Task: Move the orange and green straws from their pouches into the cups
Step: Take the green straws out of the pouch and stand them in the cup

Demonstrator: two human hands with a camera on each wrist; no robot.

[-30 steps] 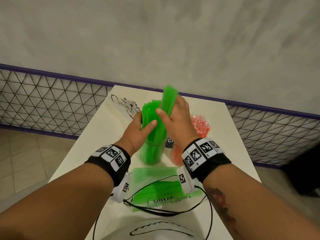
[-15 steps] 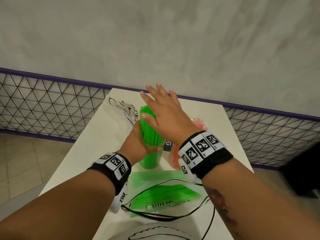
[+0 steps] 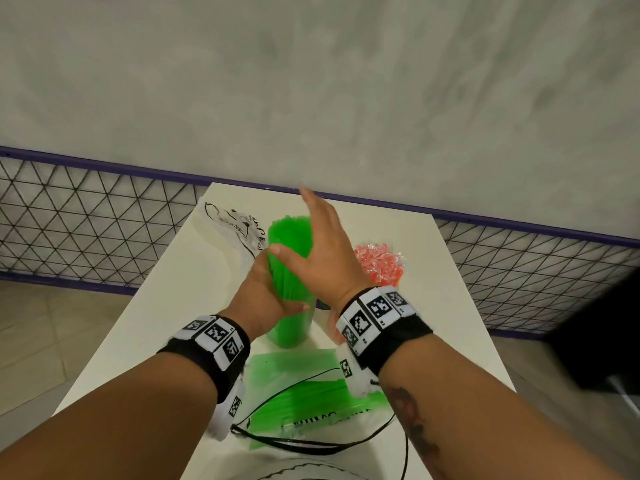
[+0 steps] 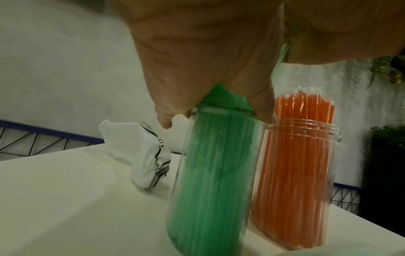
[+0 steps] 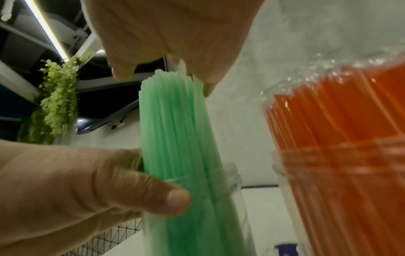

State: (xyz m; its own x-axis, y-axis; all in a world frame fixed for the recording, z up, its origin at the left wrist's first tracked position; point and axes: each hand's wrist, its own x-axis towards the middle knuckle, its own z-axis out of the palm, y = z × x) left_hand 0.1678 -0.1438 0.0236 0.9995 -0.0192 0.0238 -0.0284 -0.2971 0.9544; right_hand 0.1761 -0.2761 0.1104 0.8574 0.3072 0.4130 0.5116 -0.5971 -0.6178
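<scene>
A clear cup (image 3: 289, 329) packed with green straws (image 3: 289, 237) stands mid-table, blurred in the left wrist view (image 4: 208, 181). My left hand (image 3: 265, 299) grips the straw bundle at the cup's rim, thumb (image 5: 157, 194) across the front. My right hand (image 3: 322, 247) lies flat on the straw tops (image 5: 173, 78), fingers straight. To the right, a second clear cup (image 4: 293, 173) holds orange straws (image 3: 379, 263) in clear wrap. A flat green pouch (image 3: 311, 407) with a few green straws lies near me.
A crumpled white plastic bag (image 3: 232, 223) lies at the table's (image 3: 156, 323) back left, close behind the green cup. Black cords (image 3: 294, 445) loop over the pouch. A wire mesh fence (image 3: 86, 220) and a grey wall stand behind the table.
My right hand let go of the green straw bunch it held above the cup and now lies flat on the straw tops. The bunch has dropped in. My left hand stays on the bundle.
</scene>
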